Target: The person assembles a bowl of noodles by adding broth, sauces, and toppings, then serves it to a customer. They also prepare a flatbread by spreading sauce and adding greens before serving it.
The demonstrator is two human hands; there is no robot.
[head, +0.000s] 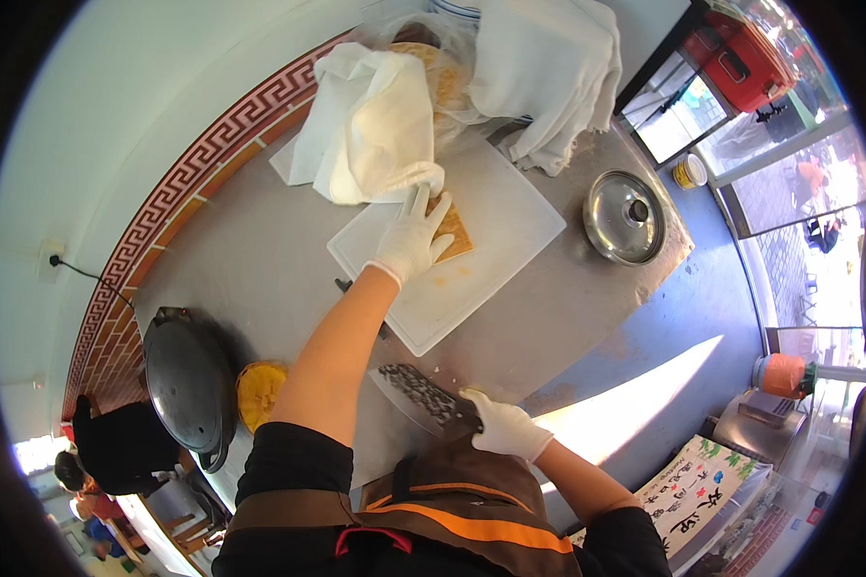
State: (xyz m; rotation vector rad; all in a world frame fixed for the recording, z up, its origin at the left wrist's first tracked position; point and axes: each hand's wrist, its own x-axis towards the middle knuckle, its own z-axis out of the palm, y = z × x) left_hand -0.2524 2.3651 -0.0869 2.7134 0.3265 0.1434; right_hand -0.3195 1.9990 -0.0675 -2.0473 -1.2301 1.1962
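Observation:
My left hand point(411, 241), in a white glove, lies with spread fingers over a golden-brown piece of flatbread point(456, 234) on a white plastic cutting board point(491, 267). Its fingertips meet the lower edge of a pale cloth point(386, 130), which partly hides the bread. My right hand point(501, 425), also gloved, grips the dark handle of a cleaver point(418, 397). The broad, dark-patterned blade points left above the metal tabletop point(534, 346), close to my apron point(469, 498) and apart from the board.
A lidded metal pot point(624, 216) stands at the right. At the left are a black electric pan point(187, 382) and a yellow basket point(260, 393). White towels point(548, 72) and bread under plastic film point(444, 79) lie at the back. A person in black point(126, 443) is beyond the lower left.

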